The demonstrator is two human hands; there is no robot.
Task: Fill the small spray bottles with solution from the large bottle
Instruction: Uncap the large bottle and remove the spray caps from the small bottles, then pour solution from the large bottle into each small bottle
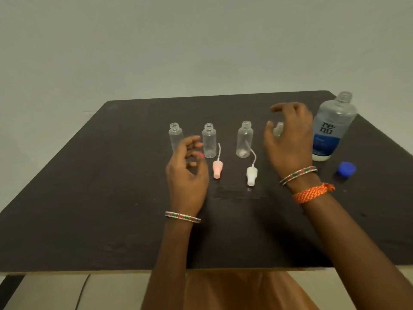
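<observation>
Uncapped large bottle [334, 127] at table [89, 198] far right corner. Small bottles [209, 140] mid-table, open. Left hand [186, 173], right hand [289, 139] loose, empty. Risk: knock, spill.

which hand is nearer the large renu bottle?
Right. The right hand hovers just left of the renu bottle, nearly touching its side. The left hand is far to its left, by the small spray bottles.

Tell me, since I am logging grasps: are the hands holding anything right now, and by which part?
Nothing is held. The left hand hovers loosely curled near the small clear plastic bottles; the right hand hangs open above the dark table.
</observation>
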